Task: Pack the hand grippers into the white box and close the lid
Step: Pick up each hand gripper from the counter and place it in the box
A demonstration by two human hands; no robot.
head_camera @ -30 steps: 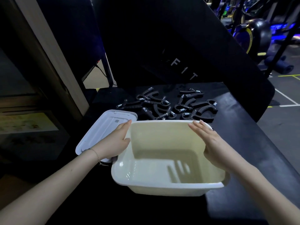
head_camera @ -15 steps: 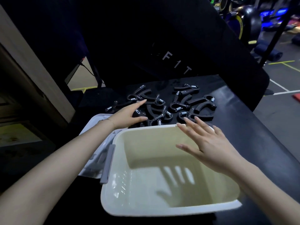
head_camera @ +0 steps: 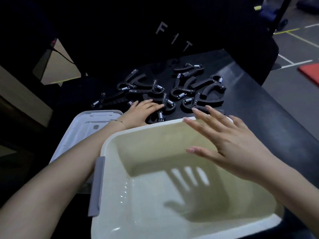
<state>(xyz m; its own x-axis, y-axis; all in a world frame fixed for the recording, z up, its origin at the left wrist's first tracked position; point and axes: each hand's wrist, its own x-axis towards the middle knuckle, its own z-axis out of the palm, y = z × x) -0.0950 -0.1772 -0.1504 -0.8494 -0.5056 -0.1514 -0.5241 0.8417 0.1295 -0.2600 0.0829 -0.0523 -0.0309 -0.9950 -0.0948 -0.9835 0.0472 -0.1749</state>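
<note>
- The white box (head_camera: 172,195) sits open on the dark worktop (head_camera: 259,104), nearest the camera, with nothing inside but the shadow of a hand on its floor.
- A grey latch (head_camera: 96,185) hangs on the box's left wall.
- The lid (head_camera: 81,131) lies flat just left of the box, partly under the left forearm.
- The hand grippers (head_camera: 172,90), black with silver springs, lie in a loose pile on the worktop just beyond the box's far rim; none are in the box.
- The left hand (head_camera: 141,112) reaches past the box's far left corner and rests on the near edge of the pile, fingers straight and lying over a gripper, not curled around it.
- The right hand (head_camera: 229,145) hovers above the box's far right part, fingers spread wide, holding nothing.
- Pale letters "FIT" (head_camera: 174,38) read down the dark padded backrest (head_camera: 215,31) behind the pile.
- A red mat (head_camera: 310,73) lies on the floor at far right.
</note>
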